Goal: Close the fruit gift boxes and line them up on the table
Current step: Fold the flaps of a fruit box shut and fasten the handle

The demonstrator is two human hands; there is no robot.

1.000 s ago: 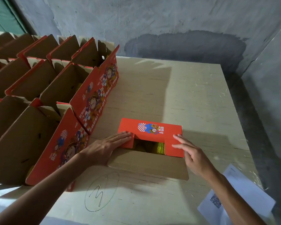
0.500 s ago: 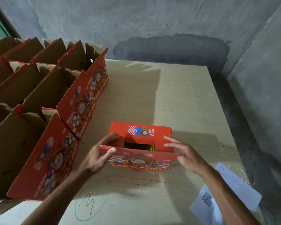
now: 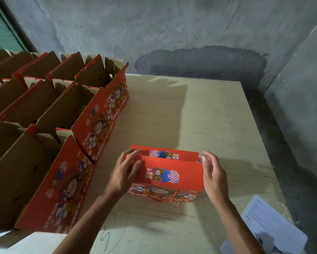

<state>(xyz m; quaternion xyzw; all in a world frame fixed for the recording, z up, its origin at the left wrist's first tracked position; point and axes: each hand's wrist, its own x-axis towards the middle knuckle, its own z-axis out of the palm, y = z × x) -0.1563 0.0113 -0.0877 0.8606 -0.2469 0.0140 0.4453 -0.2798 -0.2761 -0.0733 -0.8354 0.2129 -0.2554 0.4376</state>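
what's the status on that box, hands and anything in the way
Left hand and right hand flat against the gift box ends. Flaps folded over, top nearly shut. Open boxes left, paper right, neither blocking.

One red gift box (image 3: 169, 176) stands apart on the bench (image 3: 199, 116), its two top flaps nearly shut. At the left, open boxes stand in rows; three (image 3: 99, 123) show their printed red fronts, and how many stand behind cannot be told. Two hands are in view: left hand (image 3: 123, 176), right hand (image 3: 212, 175). One white paper sheet (image 3: 271, 224) lies at the right corner.
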